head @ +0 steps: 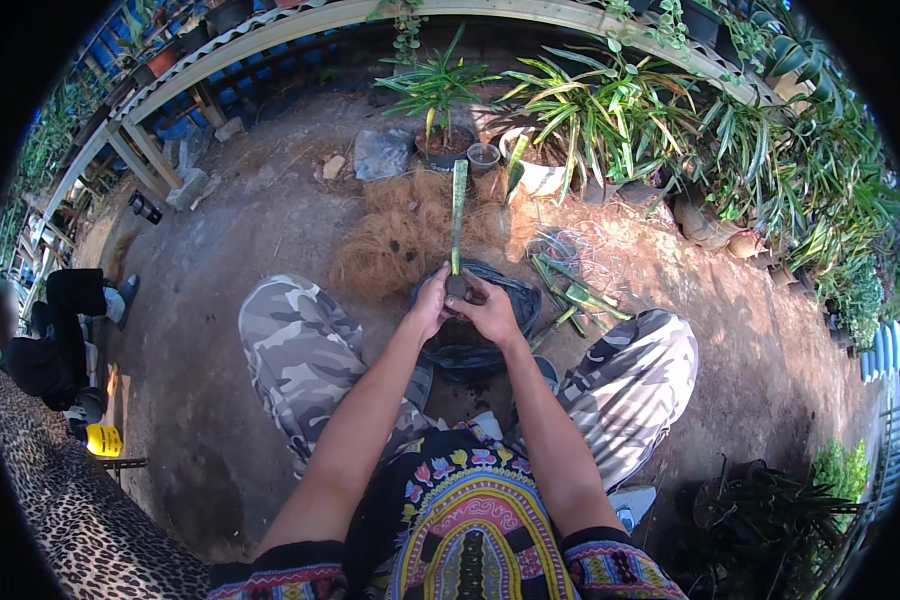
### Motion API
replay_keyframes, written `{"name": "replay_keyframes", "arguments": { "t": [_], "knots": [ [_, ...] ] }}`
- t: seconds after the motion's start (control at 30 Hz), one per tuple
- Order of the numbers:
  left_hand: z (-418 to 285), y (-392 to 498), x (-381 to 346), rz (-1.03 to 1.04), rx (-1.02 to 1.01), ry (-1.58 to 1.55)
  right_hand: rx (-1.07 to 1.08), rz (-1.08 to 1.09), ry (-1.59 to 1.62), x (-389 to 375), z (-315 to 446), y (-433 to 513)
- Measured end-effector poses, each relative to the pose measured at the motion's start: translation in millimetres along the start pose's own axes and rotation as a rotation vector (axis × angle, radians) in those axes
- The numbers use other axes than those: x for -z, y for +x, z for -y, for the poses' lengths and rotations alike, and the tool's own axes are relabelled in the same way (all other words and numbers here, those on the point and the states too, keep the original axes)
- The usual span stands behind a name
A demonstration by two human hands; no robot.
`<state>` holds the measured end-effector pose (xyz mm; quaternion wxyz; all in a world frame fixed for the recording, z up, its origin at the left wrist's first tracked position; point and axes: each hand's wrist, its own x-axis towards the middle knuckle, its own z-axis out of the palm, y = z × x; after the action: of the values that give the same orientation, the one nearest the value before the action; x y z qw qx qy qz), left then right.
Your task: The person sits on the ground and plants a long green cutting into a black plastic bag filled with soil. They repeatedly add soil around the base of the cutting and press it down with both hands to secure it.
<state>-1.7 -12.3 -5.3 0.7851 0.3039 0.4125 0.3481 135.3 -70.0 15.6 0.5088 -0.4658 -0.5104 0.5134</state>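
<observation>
Between my left hand [429, 306] and my right hand [490, 307] is a dark lump of soil [456, 286], pressed by the fingers of both. A long green leaf cutting [459, 210], like a snake plant's, stands upright out of that lump. Below my hands an open black plastic bag [523, 294] rests on the ground between my legs; its dark contents are partly hidden by my hands. More cut green leaf pieces [585, 295] lie to the right of the bag. Brown coconut-like fibre [382, 251] is heaped just beyond it.
Tangled plastic strings [585, 244] lie right of the fibre. Behind stand a dark potted plant [444, 154], a clear plastic cup [483, 155], a white pot [544, 178] and a plastic bag [383, 154]. At far left another person [45, 352] sits near a yellow container [104, 440].
</observation>
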Motion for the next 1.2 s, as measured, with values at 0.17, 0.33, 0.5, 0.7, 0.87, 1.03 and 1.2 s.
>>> {"name": "replay_keyframes", "arguments": {
  "t": [0.17,0.33,0.5,0.7,0.87,1.03,1.2],
  "knots": [
    [-8.9,-11.0,-9.3,0.008,0.052,-0.008,0.091,0.021,-0.365,5.7,5.8,1.3],
    [-16.1,-16.5,-13.5,-0.001,0.059,0.043,0.115,0.043,-0.399,4.7,16.9,-3.1],
    [-14.7,-15.6,-12.2,-0.007,0.064,0.053,0.115,0.01,-0.486,-0.6,22.5,-7.5],
    [-9.6,-11.6,-11.0,-0.028,0.057,0.033,0.117,-0.038,-0.483,-3.9,18.0,-7.3],
    [-4.4,-7.4,-5.6,-0.014,0.039,0.043,0.142,-0.088,-0.483,-7.3,15.1,-8.7],
    [-0.5,-2.8,-2.8,0.005,0.052,-0.012,0.148,-0.071,-0.485,-4.0,7.1,-5.8],
    [1.3,-0.6,-3.5,-0.021,0.032,-0.006,0.096,-0.028,-0.313,-2.2,-2.3,-2.7]
  ]
}}
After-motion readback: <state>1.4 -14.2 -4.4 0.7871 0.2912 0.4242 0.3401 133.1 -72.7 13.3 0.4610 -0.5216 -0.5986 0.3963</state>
